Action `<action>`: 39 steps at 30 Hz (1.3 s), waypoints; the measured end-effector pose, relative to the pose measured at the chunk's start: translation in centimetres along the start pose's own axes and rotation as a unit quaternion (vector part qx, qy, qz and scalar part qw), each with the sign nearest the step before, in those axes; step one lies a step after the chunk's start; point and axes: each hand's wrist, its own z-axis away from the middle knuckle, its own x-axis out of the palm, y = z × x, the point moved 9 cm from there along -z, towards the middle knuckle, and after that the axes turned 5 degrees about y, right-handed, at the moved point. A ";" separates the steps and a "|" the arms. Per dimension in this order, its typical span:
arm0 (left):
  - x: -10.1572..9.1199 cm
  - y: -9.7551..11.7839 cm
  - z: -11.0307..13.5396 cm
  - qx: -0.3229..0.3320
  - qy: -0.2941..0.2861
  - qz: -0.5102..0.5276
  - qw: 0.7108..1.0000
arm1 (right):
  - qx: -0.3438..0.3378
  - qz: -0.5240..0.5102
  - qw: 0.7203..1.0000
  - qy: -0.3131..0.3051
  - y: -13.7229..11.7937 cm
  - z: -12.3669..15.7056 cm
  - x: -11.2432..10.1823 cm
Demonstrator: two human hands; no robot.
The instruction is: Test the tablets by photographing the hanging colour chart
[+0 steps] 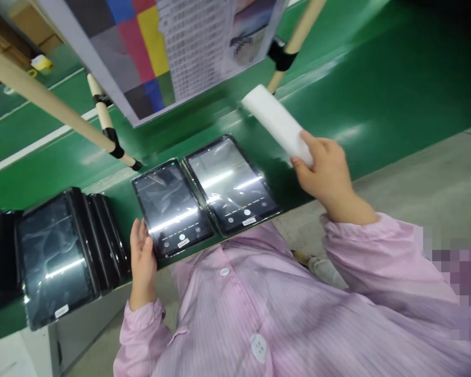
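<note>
Two tablets lie side by side on the green bench, each with a lit screen showing round camera-style buttons: a left tablet (172, 204) and a right tablet (230, 180). My left hand (143, 256) is at the left tablet's outer edge, fingers stretched and thumb along the rim; it does not wrap round it. Off to the right, my right hand (325, 170) grips the lower end of a smooth white oblong (277, 123), perhaps a roll or tube; its exact kind I cannot make out. That white piece is tilted, its far end pointing up and left.
Several more tablets (55, 256) lean in a row at the left. Behind, a printed test chart (141, 57) with colour blocks hangs on a frame of beige pipes (58, 104) with black joints. The green bench's front edge (377, 170) runs close to my body.
</note>
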 end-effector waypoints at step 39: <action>17.4 13.1 7.0 0.446 -0.194 -0.419 0.767 | -0.305 0.032 0.949 -0.074 -2.1 1.7 1.5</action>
